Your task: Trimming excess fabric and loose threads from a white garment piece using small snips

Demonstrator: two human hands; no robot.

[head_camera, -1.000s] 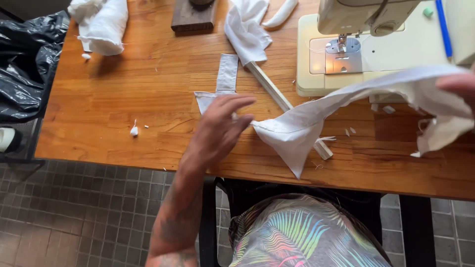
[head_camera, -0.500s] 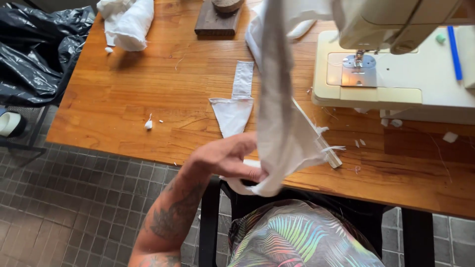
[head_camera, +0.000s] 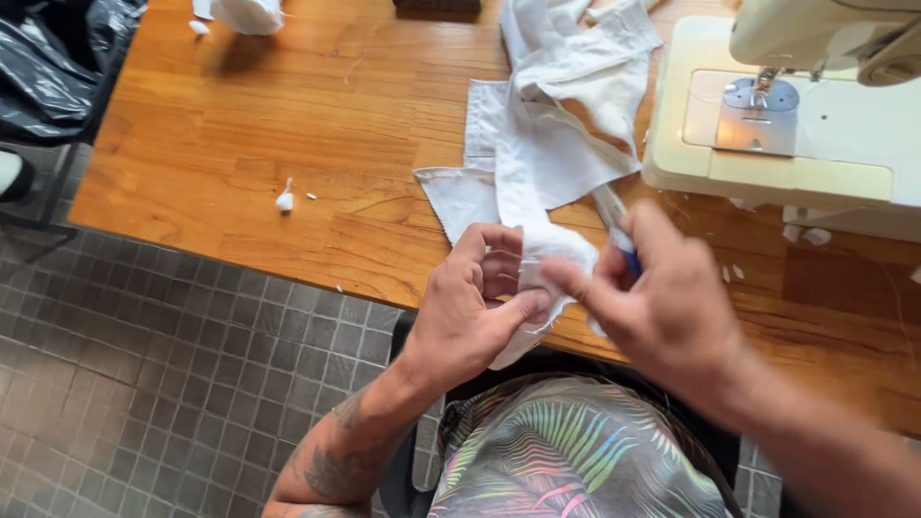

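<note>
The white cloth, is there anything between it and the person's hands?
No. The left hand pinches the white cloth directly, and the right hand touches it too, with a small blue tool in its fingers. Nothing visible lies between.

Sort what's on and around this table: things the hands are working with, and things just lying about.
In hand:
left hand
right hand
white cloth
blue tool in the right hand

Lying about:
sewing machine
white scrap
white bundle
black bag
table
</note>
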